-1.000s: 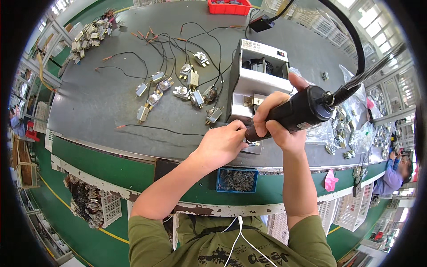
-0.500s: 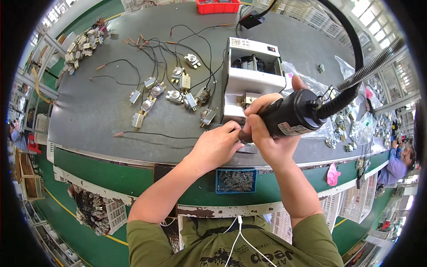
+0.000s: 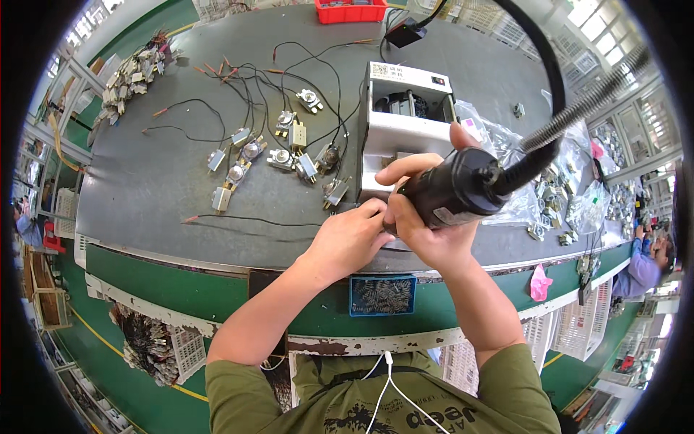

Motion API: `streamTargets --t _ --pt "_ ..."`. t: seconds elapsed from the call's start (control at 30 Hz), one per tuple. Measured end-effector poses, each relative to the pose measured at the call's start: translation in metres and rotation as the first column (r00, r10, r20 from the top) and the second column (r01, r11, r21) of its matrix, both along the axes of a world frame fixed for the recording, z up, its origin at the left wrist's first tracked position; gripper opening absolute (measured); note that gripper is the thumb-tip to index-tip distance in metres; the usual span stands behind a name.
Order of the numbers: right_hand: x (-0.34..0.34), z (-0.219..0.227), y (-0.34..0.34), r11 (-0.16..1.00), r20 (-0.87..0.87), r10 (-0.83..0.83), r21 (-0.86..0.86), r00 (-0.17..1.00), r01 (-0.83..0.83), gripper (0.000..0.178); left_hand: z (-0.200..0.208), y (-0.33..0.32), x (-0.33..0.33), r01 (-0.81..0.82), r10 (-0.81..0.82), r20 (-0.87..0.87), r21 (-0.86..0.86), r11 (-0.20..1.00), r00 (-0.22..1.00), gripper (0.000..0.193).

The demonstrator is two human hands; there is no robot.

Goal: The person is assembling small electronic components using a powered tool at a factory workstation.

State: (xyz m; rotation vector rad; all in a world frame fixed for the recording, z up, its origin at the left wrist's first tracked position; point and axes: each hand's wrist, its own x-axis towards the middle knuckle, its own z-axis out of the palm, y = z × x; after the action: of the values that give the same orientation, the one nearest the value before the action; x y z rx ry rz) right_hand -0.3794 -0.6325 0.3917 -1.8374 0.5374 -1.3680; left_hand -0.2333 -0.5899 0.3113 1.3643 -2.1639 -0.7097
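Observation:
My right hand (image 3: 434, 235) is wrapped round a black electric screwdriver (image 3: 459, 189), tilted with its tip end toward my left hand. My left hand (image 3: 347, 239) is closed at the table's front, fingertips pinched close to the tool's tip; what they hold is mostly hidden. A black wire with a reddish end (image 3: 253, 219) runs leftward from my left hand. Just behind both hands stands a white box-shaped machine (image 3: 408, 137). Left of it lie several small metal parts with round tops and black wires, among them a grey part (image 3: 335, 191).
A blue tray of screws (image 3: 382, 295) sits at the front edge. Plastic bags with metal parts (image 3: 538, 195) cover the right side. A pile of parts (image 3: 134, 81) lies far left, a red bin (image 3: 350, 11) at the back. The screwdriver hangs from a coiled spring (image 3: 578, 105).
The screwdriver in my right hand has tipped and shifted slightly left, its cable and spring swinging left with it. My left hand has hardly moved.

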Motion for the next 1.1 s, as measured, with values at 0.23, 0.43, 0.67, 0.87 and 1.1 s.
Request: streamTargets --t 0.23,0.43,0.67,0.87,1.1 --pt "-0.016 0.046 -0.008 0.991 0.359 -0.129 0.028 0.925 0.127 0.089 -0.003 0.006 0.000 -0.003 0.004 0.007 -0.155 0.988 1.000 0.031" --pt "-0.022 0.026 -0.024 0.981 0.351 -0.184 0.001 0.918 0.196 0.086 0.000 0.005 -0.003 -0.010 0.013 0.018 -0.164 0.986 1.000 0.033" --pt "-0.016 0.020 -0.025 0.981 0.310 -0.177 -0.025 0.934 0.194 0.088 0.000 0.005 -0.001 -0.017 0.020 0.015 -0.169 0.985 1.000 0.033" --pt "-0.001 0.023 -0.016 0.947 0.264 -0.310 0.003 0.913 0.321 0.089 -0.002 0.005 -0.001 -0.008 0.014 0.035 -0.169 0.986 0.999 0.033" --pt "-0.013 0.032 -0.056 0.986 0.205 0.159 0.008 0.966 -0.164 0.093 0.001 0.006 -0.002 -0.008 0.017 0.051 -0.169 0.986 0.999 0.033"
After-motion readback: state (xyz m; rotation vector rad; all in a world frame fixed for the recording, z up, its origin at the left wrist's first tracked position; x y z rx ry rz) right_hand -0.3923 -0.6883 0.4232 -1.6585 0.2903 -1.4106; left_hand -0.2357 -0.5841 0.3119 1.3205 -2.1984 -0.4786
